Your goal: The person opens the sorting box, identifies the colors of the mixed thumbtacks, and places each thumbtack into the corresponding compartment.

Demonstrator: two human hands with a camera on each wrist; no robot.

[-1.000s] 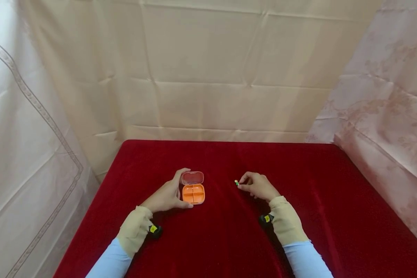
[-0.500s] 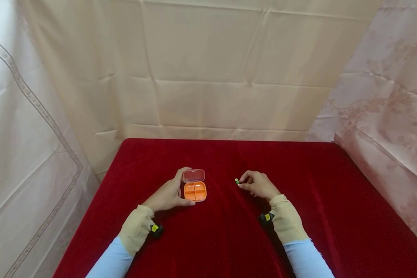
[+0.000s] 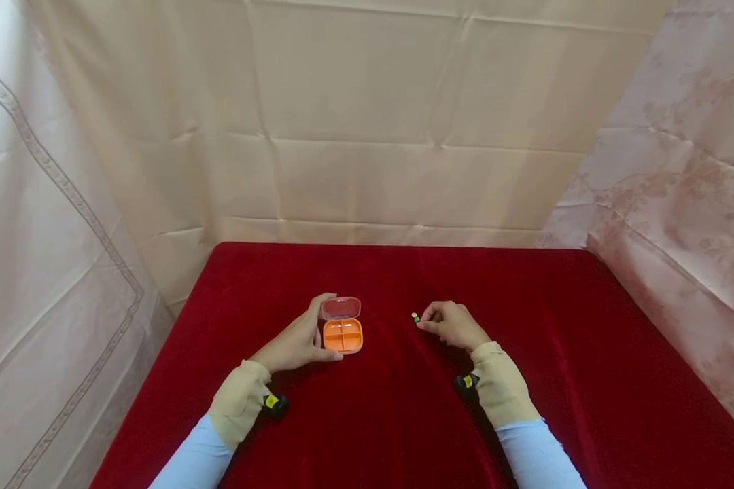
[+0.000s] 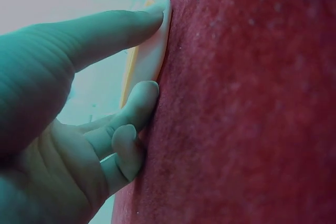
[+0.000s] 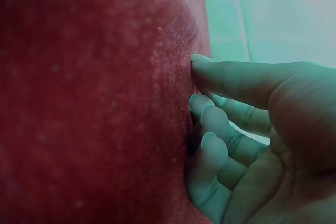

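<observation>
An orange pill box (image 3: 343,337) with several compartments lies on the red cloth, its clear lid (image 3: 341,308) tipped back. My left hand (image 3: 293,343) holds it from the left, thumb at the near edge and fingers along the far side. The left wrist view shows the thumb against the pale side of the box. Small yellow and green pills (image 3: 415,316) lie to the right of the box. At these pills my right hand (image 3: 455,325) has its thumb and forefinger drawn together at the cloth. What sits between those fingertips is too small to tell.
Red velvet cloth (image 3: 379,421) covers the table. A beige curtain (image 3: 367,122) hangs behind it, with pale drapes on both sides. Each wrist wears a tan band with a small black camera (image 3: 275,405).
Over the last second the box has shifted very slightly right and away, with the left hand on it. The right fingertips stay at the pills; a pale speck beside the thumb no longer shows.
</observation>
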